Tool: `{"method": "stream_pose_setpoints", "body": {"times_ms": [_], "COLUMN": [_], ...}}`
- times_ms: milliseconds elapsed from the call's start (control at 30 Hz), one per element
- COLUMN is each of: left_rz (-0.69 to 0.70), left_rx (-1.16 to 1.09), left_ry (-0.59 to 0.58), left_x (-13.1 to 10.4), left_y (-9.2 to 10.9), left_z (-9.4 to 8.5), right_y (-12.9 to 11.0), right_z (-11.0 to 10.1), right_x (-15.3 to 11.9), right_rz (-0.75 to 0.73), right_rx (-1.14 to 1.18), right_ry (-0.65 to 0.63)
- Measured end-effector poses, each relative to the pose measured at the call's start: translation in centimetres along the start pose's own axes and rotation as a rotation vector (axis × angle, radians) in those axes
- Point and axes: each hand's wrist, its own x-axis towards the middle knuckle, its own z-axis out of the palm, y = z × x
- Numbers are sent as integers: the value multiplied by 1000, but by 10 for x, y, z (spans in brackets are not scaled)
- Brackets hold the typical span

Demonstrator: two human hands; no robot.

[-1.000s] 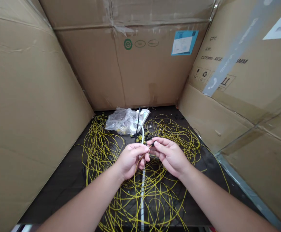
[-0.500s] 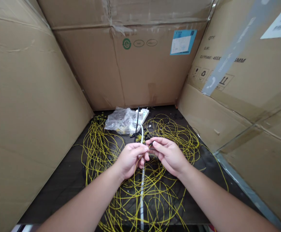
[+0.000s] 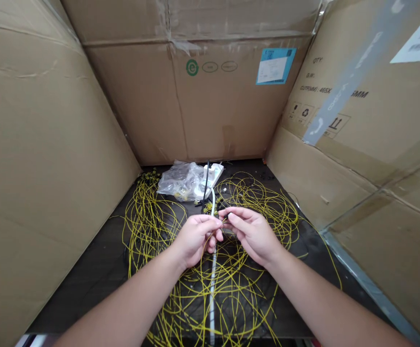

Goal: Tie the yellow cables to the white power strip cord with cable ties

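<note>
My left hand is closed, with thumb and fingers pinching a thin yellow wire. Close beside it, my right hand pinches a small black piece that looks like a connector, at the end of that wire. The fingertips of both hands nearly meet over the middle of the table. Loose yellow wires lie tangled beneath and in front of the hands. Just beyond the fingers sits a small pile of yellow and black pieces. My fingers partly hide the black piece.
Cardboard boxes wall in the dark table at the back and both sides. A clear plastic bag lies by a white power strip, whose white cable runs toward me. Yellow wire bundles spread left and right.
Both hands hold nearly the same pose, still pinching the wire and the black piece. The whole view has shifted slightly.
</note>
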Motion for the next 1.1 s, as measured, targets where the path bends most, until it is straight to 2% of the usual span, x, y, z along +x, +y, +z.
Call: {"method": "stream_pose_setpoints", "body": {"times_ms": [200,600,833,1100], "left_rz": [-6,-3,-35,-66], "left_rx": [-4,18,-13,-34], "left_ry": [20,49,37,48], "left_x": [0,0,-1,-2], "left_y": [0,1,1,2], "left_z": [0,3,1,0], "right_y": [3,2,4,-2], "right_z": [-3,-4,-7,-1], "right_x": [0,-2,-1,-5], "right_rz": [-85,-185,-240,-376], "right_rx": [-202,-461,-561,-703], "right_ry": [30,55,104,136]}}
